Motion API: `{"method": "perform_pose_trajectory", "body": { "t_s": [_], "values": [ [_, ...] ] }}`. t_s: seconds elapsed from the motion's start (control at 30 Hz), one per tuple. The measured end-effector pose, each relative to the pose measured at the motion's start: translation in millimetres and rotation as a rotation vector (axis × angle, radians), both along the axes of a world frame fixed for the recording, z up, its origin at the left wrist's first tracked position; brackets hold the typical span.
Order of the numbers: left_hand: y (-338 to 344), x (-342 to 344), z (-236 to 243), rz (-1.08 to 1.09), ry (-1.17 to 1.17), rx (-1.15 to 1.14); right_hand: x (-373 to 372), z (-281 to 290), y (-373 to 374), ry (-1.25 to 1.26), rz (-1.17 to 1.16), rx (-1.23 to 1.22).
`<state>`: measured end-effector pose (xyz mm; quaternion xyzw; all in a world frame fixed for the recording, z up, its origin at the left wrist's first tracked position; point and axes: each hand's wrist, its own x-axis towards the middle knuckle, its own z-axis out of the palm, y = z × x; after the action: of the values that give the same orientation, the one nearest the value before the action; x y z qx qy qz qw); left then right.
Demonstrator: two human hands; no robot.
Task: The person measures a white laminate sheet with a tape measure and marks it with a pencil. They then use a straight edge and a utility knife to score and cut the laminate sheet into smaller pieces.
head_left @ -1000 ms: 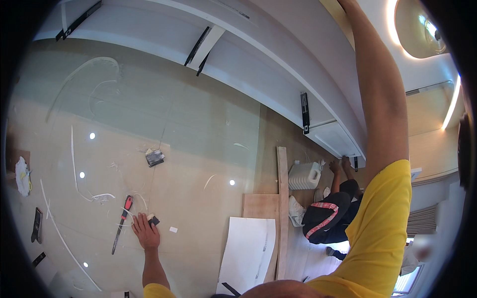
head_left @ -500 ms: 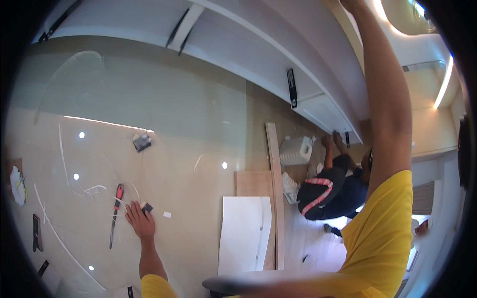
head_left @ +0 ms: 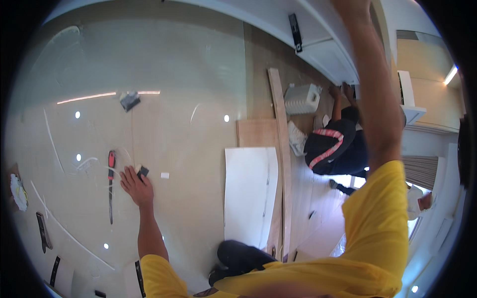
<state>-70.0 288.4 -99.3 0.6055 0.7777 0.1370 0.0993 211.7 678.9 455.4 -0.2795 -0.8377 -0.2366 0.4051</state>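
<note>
My left hand (head_left: 136, 187) lies palm down on the glossy beige surface (head_left: 189, 198), fingers stretched out and holding nothing. Just left of it is a file-like tool (head_left: 111, 186) with a red and black handle and a long dark blade. A small dark block (head_left: 143, 172) lies against the fingers on the right. My right arm reaches up past a white cabinet panel (head_left: 323, 54). At the top edge my right hand (head_left: 352, 7) is partly cut off and blurred, so its fingers do not show.
Thin white strips (head_left: 69, 238) and a dark grey block (head_left: 130, 101) lie about. Right of centre are a white board (head_left: 248, 193) and a long wooden plank (head_left: 279, 149). A person (head_left: 330, 141) crouches by a white jerrycan (head_left: 301, 99) at the cabinet.
The view has shifted, so the floor items appear higher and less of the cabinet shows. A dark-trousered knee has come into view at the bottom. My left hand stays beside the tool.
</note>
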Motion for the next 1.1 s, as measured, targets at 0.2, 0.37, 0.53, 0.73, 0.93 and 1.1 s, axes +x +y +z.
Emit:
{"method": "perform_pose_trajectory", "body": {
  "t_s": [0.2,0.37,0.53,0.73,0.93,1.1],
  "values": [
    [-1.4,-2.3,-5.1,-0.020,0.013,0.015,24.8,-296.7,-318.1,0.669,-0.577,-1.141],
    [-7.3,0.6,-20.2,-0.021,0.048,0.052,30.7,-457.9,-514.8,0.448,-0.893,-1.201],
    [-7.7,-1.4,-23.3,-0.055,0.075,0.127,34.1,-509.9,-636.9,0.455,-0.823,-1.271],
    [-8.2,-4.2,-33.2,-0.116,0.020,0.288,23.7,-558.7,-669.6,0.429,-0.785,-0.972],
    [-7.7,-14.1,-37.5,-0.046,-0.020,0.252,23.5,-561.2,-678.2,0.429,-0.728,-0.987],
    [-45.2,4.5,-35.5,-0.200,0.132,0.243,26.5,-555.6,-674.5,0.429,-0.654,-0.923]
  ]
}}
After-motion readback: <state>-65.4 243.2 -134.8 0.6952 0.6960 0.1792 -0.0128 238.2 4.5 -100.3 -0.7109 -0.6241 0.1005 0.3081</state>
